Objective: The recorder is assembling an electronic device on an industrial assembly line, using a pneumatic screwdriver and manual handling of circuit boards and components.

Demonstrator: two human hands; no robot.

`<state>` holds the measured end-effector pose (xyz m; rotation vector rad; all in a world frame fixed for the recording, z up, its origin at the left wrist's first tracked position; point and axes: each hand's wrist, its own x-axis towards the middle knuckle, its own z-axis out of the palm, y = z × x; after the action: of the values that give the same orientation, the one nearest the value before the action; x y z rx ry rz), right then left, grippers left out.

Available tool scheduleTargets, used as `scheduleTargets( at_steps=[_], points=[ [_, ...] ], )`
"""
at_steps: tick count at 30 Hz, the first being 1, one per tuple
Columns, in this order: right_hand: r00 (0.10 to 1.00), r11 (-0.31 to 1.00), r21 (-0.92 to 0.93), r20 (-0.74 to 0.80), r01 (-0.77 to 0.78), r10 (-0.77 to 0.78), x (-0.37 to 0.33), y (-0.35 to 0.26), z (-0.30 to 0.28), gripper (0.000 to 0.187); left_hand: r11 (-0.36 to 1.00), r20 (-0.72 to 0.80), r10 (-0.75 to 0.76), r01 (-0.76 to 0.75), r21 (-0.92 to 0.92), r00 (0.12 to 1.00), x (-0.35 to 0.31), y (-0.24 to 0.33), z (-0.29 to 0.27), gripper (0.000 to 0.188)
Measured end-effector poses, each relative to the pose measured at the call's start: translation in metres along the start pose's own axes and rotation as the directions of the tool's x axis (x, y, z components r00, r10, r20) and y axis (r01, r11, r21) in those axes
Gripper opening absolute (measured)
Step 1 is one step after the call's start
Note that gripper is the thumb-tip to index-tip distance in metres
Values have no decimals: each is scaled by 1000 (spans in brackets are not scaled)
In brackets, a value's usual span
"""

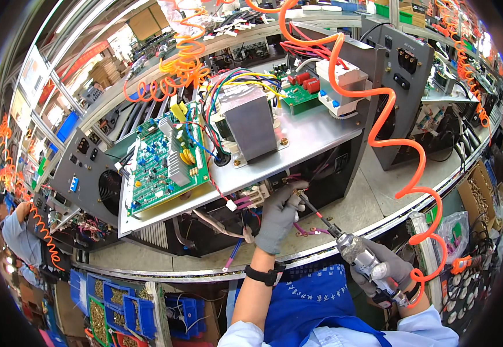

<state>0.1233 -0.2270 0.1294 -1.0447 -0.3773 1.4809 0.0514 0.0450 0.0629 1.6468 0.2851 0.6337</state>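
Observation:
My right hand (391,267), in a grey glove, grips an air screwdriver (360,254) joined to an orange coiled air hose (416,199). Its long thin bit (319,215) points up and left into the lower opening of a metal machine chassis (321,137). At the bit's tip are the closed fingers of my gloved left hand (278,215); whatever they pinch is hidden. Purple wires with ring terminals (309,232) hang beside that hand. Above, the chassis shelf carries a green circuit board (162,165) and a large transformer (248,124).
Other grey chassis units stand left and right along the curved metal-edged bench (373,185). Blue bins of small brass-coloured parts (121,309) sit below at left. Another person (23,237) stands at far left. An orange-handled tool (464,264) is at right.

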Motion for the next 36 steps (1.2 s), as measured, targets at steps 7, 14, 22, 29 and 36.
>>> scheduleTargets(
  at_steps=[7,14,22,29,36],
  points=[
    [999,991,-131,-40,-7,1,-5,-6,6,104,997,38,-2,4,-74,999,2,0,0,26],
    [998,979,-203,-40,34,-43,-6,-8,13,95,989,10,139,-139,42,990,5,-4,1,23],
    [999,981,192,-26,32,-27,10,16,30,66,876,-476,-217,-45,-480,852,-2,-53,69,15],
    [995,1000,9,-99,11,-10,37,14,34,63,815,-489,-276,-69,-576,827,5,-66,62,19],
    [990,1000,-16,-138,-2,0,40,8,36,64,806,-387,-351,65,-588,853,4,-56,57,20]
  ],
)
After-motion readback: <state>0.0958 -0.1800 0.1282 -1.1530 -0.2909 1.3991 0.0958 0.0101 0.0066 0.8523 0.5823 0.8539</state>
